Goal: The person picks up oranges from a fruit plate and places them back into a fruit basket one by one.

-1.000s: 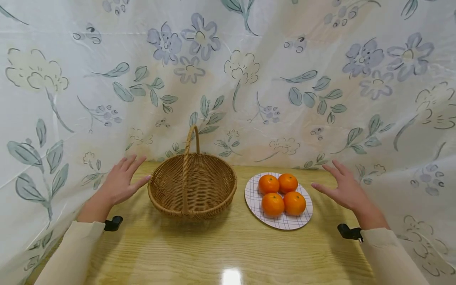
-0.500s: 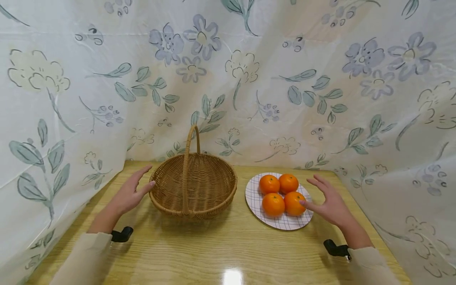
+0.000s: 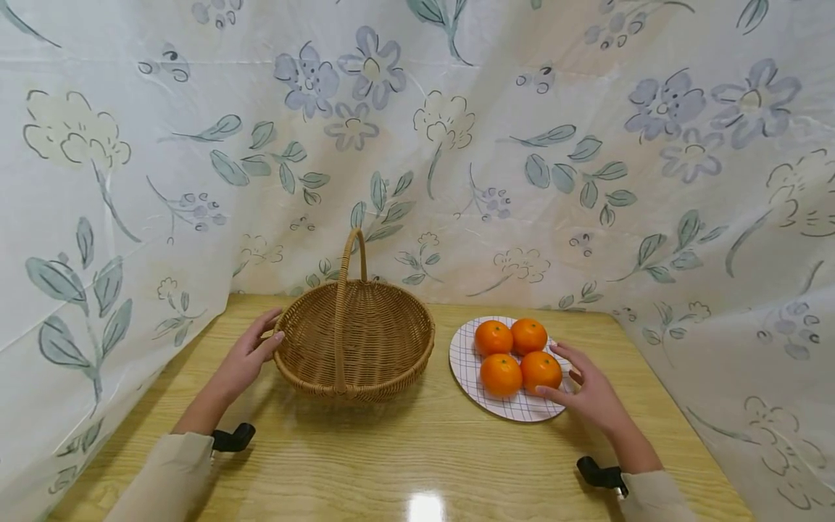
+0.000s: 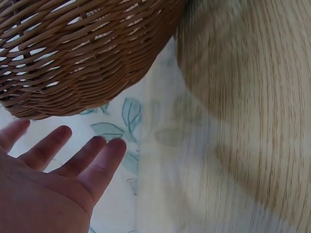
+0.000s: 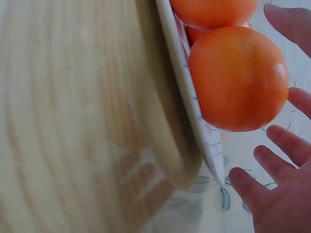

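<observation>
A brown wicker basket with a tall arched handle stands left of the middle. My left hand is at its left rim, thumb near the edge. Contact is hard to tell; the left wrist view shows these fingers fairly straight, just below the woven wall. To the right lies a round white checked plate bearing several oranges. My right hand spreads around the front right orange, thumb in front and fingers behind. In the right wrist view one fingertip meets or nearly meets that orange.
Beneath everything is a light wood-grain table, with a bright reflection near its front. A floral curtain hangs behind and along both sides. Each wrist carries a small black device.
Both hands have moved inward and lowered: the left toward the basket's rim, the right from beside the plate to the front right orange. Basket, plate and oranges stay put.
</observation>
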Tool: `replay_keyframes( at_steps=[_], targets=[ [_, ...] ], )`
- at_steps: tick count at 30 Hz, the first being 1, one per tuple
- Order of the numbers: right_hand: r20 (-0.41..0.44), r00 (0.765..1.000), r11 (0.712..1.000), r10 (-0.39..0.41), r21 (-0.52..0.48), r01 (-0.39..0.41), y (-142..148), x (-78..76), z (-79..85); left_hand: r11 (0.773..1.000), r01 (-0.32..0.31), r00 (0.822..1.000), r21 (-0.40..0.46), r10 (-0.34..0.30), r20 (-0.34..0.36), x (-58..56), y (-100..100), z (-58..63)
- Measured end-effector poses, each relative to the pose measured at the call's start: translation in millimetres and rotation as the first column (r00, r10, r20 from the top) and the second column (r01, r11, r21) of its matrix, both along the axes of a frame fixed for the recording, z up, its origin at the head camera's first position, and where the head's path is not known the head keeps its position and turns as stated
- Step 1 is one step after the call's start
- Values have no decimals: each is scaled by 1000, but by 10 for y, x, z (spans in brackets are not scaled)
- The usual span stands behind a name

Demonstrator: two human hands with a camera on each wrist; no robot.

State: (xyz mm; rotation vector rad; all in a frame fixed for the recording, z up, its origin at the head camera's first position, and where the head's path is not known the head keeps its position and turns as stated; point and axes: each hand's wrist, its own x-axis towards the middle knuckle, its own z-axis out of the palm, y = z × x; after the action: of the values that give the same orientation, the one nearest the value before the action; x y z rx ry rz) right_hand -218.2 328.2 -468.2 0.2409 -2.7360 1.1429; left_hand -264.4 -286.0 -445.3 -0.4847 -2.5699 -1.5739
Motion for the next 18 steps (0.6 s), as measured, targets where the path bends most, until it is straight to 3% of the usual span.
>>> replay_keyframes(
  at_steps=[8,13,18],
  targets=[
    [35,999,997,-37,-68,39,-65,-11,-112,995,23,997,98,-30,71,-1,8,-14],
    [34,999,997,-43,-64,45,-84,-33,-170,988,14,991,152,-34,129,1,13,9],
    [44,997,996,-61,-54,64,-97,-46,-180,983,26,989,181,-52,140,-7,14,32]
  ],
)
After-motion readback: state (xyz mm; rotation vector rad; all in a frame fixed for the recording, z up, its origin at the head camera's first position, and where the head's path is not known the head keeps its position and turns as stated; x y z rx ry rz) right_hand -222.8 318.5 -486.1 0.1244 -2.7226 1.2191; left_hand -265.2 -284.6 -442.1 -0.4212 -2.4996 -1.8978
